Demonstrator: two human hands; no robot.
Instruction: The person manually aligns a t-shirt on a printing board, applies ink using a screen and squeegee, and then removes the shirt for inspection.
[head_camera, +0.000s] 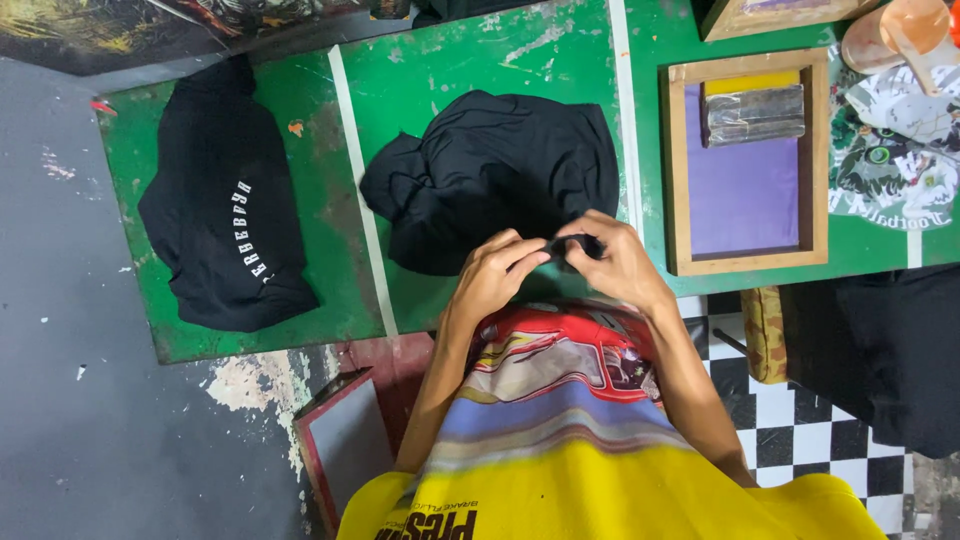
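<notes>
The person's yellow printed T-shirt (600, 470) fills the bottom of the view, and just above it the two hands meet at the near edge of the crumpled black T-shirt (490, 175). The left hand (495, 275) and the right hand (620, 260) are both pinched shut on a small fold of that garment's edge, fingertips almost touching, the fabric bunched between them. The crumpled black T-shirt lies on the middle green pallet of the desk (470, 50), its body spread away from the hands and one sleeve trailing to its left. To do this step well, I judge the grip should stay on a single layer of the hem, with the hands drawn apart along the edge so the cloth opens flat rather than twisting; the heap behind looks tangled, so a gentle shake would probably be needed. Left of the crumpled shirt, on the neighbouring pallet, a second black T-shirt (225, 210) lies smoother, with white lettering showing. Right of the crumpled shirt sits a wooden-framed printing screen (745, 165) with purple mesh and a silver-wrapped block (755, 112) on it, well apart from the hands.
</notes>
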